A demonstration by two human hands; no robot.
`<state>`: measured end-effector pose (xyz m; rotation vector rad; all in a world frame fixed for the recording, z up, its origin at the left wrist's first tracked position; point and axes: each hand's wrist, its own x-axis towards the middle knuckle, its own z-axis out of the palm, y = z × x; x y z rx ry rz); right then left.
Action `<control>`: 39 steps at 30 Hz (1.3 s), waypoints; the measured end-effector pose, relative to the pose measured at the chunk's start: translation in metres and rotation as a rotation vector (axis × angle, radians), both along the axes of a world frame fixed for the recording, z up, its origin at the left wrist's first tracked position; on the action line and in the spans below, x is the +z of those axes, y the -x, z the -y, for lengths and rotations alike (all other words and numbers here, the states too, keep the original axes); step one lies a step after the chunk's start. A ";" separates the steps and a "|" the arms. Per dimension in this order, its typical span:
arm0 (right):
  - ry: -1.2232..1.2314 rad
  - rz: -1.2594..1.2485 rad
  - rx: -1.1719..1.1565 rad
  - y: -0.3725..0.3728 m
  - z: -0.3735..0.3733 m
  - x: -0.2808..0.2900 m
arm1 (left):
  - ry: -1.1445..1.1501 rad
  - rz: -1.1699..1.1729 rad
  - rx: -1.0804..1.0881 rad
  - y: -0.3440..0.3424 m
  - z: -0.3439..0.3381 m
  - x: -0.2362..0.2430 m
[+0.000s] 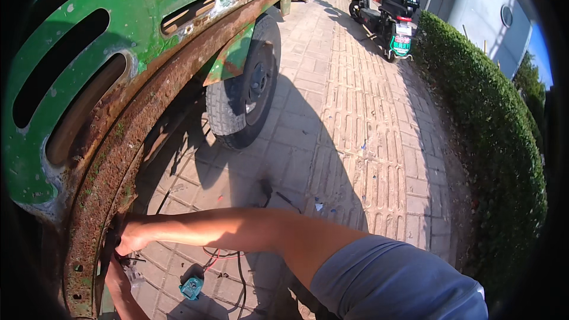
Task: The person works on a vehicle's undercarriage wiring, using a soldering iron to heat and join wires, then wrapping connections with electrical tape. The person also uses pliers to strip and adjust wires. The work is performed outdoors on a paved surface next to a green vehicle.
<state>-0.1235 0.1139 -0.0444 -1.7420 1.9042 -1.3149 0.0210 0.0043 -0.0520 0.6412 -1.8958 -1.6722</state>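
The rusty edge beam [127, 136] of a green slotted metal cart body [151, 29] runs along my left side. My right hand [133, 236] reaches in under this beam from the right, and its fingers disappear behind the metal. Below it, my left hand [114, 268] comes up from the lower edge to the same spot, mostly covered by the beam. What either hand touches there is hidden. On the paving near them lies a small teal plastic object [191, 288], its kind unclear. Thin red and black wires [242, 275] trail beside it.
A spoked rubber-tyred wheel [249, 86] stands under the cart, ahead of my arms. Brick paving [361, 136] with a ribbed strip runs forward. A trimmed hedge [480, 112] borders the right side. A dark electric scooter [394, 21] is parked further off.
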 end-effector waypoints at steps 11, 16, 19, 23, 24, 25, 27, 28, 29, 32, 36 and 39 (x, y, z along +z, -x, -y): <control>0.194 -1.224 -0.012 -0.049 0.005 -0.045 | 0.108 0.038 -0.181 0.015 0.008 0.035; 0.003 -0.412 0.145 -0.067 -0.145 -0.030 | -0.148 -0.094 -0.208 0.024 -0.021 0.036; -0.562 -0.385 0.226 -0.041 -0.203 -0.077 | -0.257 -0.111 -0.261 0.021 -0.020 0.047; -1.038 -0.163 0.388 -0.060 -0.257 -0.134 | -0.399 -0.158 -0.157 0.023 -0.027 0.057; -0.981 -0.158 0.405 -0.065 -0.271 -0.145 | -0.342 -0.137 -0.179 0.024 -0.030 0.057; -0.925 -0.154 0.416 -0.067 -0.284 -0.160 | -0.347 -0.136 -0.243 0.026 -0.026 0.055; -0.832 -0.170 0.321 -0.070 -0.297 -0.180 | -0.349 -0.144 -0.328 0.028 -0.018 0.049; -0.794 -0.191 0.214 -0.067 -0.300 -0.186 | -0.346 -0.155 -0.350 0.028 -0.015 0.047; -0.749 -0.218 0.103 -0.058 -0.298 -0.186 | -0.334 -0.173 -0.375 0.029 -0.015 0.049; -0.838 -0.363 -0.036 -0.023 -0.289 -0.183 | -0.270 -0.139 -0.110 0.031 -0.038 0.048; -0.682 -0.478 -0.314 0.012 -0.282 -0.188 | -0.130 -0.203 -0.197 0.016 -0.037 0.047; -0.819 -0.544 -0.292 0.034 -0.272 -0.209 | 0.052 -0.220 -0.081 0.009 -0.032 0.040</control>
